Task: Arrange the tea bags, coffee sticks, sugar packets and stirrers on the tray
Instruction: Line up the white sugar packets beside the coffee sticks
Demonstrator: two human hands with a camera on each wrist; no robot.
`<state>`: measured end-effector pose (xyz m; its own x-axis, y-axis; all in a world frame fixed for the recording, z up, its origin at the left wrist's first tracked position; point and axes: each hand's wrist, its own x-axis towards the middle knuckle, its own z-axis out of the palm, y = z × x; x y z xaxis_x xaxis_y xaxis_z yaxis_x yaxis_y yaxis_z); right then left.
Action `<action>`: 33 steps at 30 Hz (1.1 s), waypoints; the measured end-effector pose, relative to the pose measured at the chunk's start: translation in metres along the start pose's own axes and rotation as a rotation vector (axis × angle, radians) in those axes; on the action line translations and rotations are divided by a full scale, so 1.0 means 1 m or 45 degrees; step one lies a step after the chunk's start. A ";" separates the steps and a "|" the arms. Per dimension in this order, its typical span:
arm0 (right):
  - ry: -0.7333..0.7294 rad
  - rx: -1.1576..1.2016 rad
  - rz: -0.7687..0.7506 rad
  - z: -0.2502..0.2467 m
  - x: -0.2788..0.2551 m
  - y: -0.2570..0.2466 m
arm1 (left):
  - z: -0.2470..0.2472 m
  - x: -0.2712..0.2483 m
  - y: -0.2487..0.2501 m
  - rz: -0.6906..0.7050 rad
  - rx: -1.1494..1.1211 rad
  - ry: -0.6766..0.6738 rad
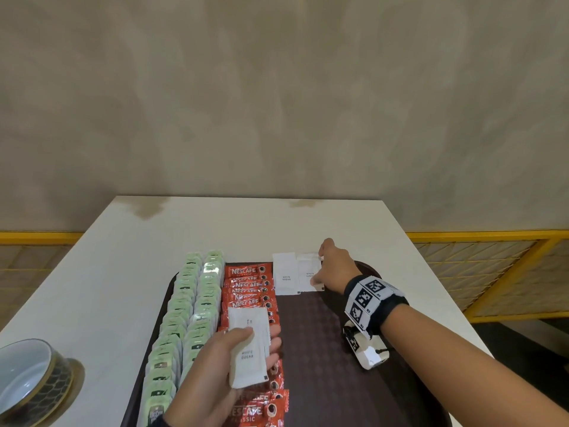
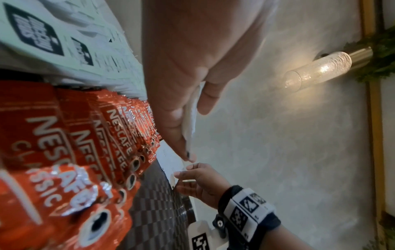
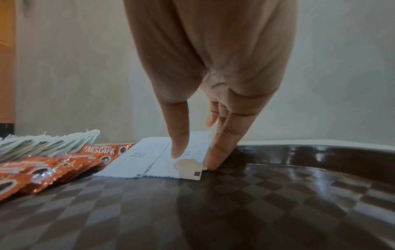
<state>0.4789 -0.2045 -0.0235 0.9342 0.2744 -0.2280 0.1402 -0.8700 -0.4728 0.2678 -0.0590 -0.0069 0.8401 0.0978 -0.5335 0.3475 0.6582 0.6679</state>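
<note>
A dark checkered tray (image 1: 323, 365) holds two columns of green tea bags (image 1: 191, 303) and a column of red coffee sticks (image 1: 249, 288). Two white sugar packets lie side by side at the tray's far edge, the left one (image 1: 285, 277) and the right one (image 1: 308, 272). My right hand (image 1: 320, 268) is on the right packet (image 3: 166, 165): the thumb presses its top, and straight fingers touch its right edge. My left hand (image 1: 261, 335) grips a stack of sugar packets (image 1: 249, 359) above the coffee sticks. No stirrers are in view.
The tray sits on a white table (image 1: 246, 226) against a beige wall. A blue-lined bowl with a gold rim (image 1: 27, 377) stands at the table's near left. The right half of the tray shows bare checkered surface (image 3: 235, 211). Yellow railings flank the table.
</note>
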 end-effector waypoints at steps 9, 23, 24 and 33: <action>-0.135 0.711 -0.264 -0.028 -0.081 -0.025 | 0.008 -0.007 0.005 0.095 0.216 -0.198; -0.172 0.865 -0.357 -0.022 -0.138 -0.024 | 0.017 -0.025 -0.003 0.218 0.506 -0.283; -0.138 0.877 -0.351 -0.023 -0.140 -0.024 | 0.016 -0.026 -0.003 0.229 0.516 -0.270; 0.104 1.268 -0.323 -0.040 -0.160 -0.011 | 0.011 -0.034 -0.006 0.219 0.405 -0.205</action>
<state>0.3414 -0.2556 0.0520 0.9398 0.3413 0.0179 0.0359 -0.0465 -0.9983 0.2419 -0.0747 0.0129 0.9431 0.0518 -0.3285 0.2863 0.3759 0.8813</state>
